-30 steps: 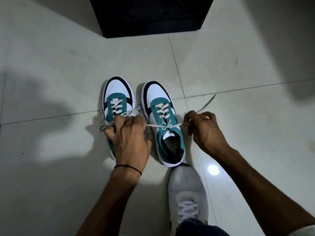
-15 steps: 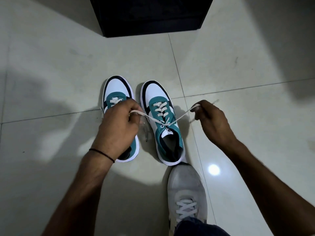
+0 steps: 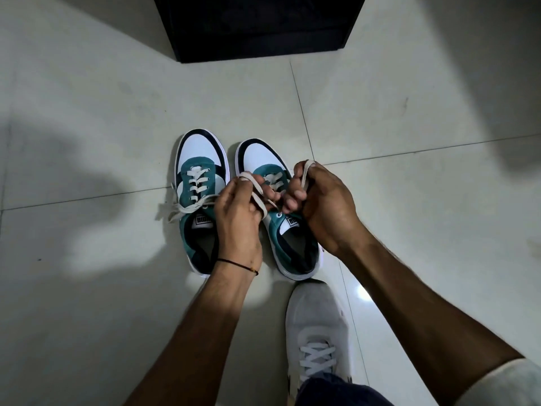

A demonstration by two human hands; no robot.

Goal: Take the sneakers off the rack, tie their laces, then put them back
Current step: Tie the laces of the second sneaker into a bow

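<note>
Two hands, left hand (image 3: pixel 238 213) and right hand (image 3: pixel 317 200), pinch loops of the soft, limp lace (image 3: pixel 259 197) in their fingers (image 3: pixel 292 197) over the right sneaker (image 3: pixel 281 209) on the floor (image 3: pixel 87 127), gripped best near the knot.

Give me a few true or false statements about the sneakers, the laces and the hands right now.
1. Both hands hold laces of the right teal sneaker. True: left hand and right hand each have a lace in their grip.
2. The left teal sneaker has its laces tied. True.
3. The teal sneakers sit on the black rack. False: they stand on the tiled floor.
4. The grey shoe has no laces. False: white laces cross it.
</note>
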